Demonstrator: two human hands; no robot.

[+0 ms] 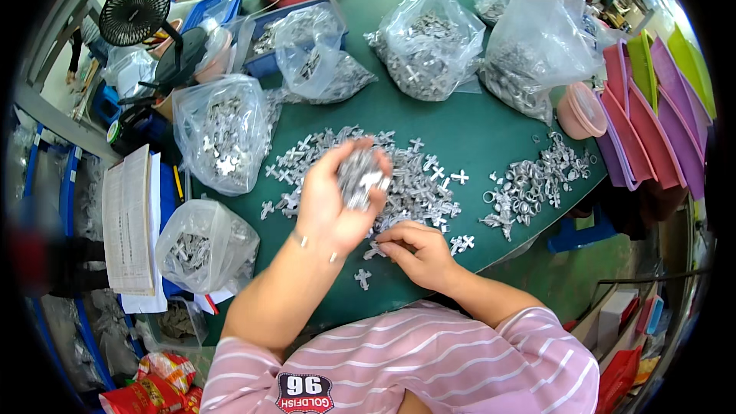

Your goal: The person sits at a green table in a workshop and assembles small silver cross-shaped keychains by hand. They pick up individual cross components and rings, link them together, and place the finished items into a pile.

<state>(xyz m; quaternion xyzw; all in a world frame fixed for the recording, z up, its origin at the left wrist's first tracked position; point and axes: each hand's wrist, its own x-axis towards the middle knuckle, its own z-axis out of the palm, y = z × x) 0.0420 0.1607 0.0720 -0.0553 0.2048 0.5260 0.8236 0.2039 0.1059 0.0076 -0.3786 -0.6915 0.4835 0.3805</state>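
Note:
My left hand (341,192) is raised over the table, its fingers curled around a handful of small grey parts (357,176); motion blurs them. Low on the green tabletop, my right hand (418,253) has its thumb and fingertips pinched at a small grey cross-shaped part (373,250). Behind and around both hands spreads a loose pile of grey cross-shaped parts (422,184). One single part (362,279) lies apart, nearer to me than the pile.
Clear plastic bags of grey parts stand at the left (226,134) and back (429,46). Ring-like parts (537,184) lie at the right, beside a pink tub (581,111) and stacked coloured trays (644,115). A black fan (136,8) and a paper sheet (128,222) are at left.

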